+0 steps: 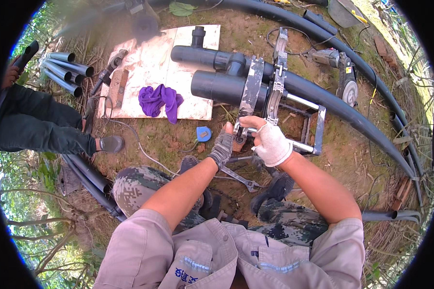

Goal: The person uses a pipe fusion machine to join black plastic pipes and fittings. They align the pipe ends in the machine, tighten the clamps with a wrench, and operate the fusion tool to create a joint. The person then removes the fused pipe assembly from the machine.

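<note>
Beige short-sleeved shirt, camouflage trousers, grey left glove point(222, 148), white right glove point(274, 144).

Purple cloth point(160, 99) on board point(144, 62); perhaps a blue tape measure point(203, 133) nearby

Both gloved hands, left point(222, 147) and right point(273, 143), gripping metal clamp frame point(263, 91) around thick black pipe point(323, 98); wrench point(241, 178) on ground below; purple cloth point(160, 99) on board point(193, 67).

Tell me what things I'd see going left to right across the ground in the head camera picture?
Bundle of grey pipe pieces → purple cloth → blue tape measure → left hand → right hand → angle grinder.
</note>
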`<state>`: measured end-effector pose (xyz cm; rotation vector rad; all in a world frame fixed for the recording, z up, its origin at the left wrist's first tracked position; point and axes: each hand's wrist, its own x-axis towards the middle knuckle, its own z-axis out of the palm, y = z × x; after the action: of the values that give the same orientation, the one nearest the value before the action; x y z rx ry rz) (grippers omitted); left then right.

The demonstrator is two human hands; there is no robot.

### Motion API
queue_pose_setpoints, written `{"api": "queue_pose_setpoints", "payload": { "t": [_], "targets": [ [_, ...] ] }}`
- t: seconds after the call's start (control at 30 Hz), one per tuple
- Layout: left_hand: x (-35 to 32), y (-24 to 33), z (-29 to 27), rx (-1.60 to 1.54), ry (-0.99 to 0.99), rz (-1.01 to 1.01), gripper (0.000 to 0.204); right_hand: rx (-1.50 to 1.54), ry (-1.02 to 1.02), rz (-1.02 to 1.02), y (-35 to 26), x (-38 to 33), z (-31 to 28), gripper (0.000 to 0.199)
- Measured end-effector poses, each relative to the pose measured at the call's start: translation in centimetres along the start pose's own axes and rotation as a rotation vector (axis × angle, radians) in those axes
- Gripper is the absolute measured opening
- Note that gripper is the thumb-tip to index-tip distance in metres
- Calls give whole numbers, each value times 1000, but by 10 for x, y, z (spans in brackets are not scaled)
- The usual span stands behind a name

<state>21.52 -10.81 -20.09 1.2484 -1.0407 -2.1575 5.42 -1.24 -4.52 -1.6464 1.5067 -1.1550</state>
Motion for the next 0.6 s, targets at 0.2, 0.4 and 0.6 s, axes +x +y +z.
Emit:
{"api": "queue_pose_setpoints", "payload": {
  "t": [0.2,0.4,0.6],
  "targets": [
    [11,-65,-30,715,14,138,43,25,14,-73,3,1,-1,70],
    [-92,4,-4,756,103,136,33,-137,-24,-50,5,6,-6,67],
    [-152,89,35,781,64,401,45,-156,-45,-67,8,5,-7,63]
  ]
}}
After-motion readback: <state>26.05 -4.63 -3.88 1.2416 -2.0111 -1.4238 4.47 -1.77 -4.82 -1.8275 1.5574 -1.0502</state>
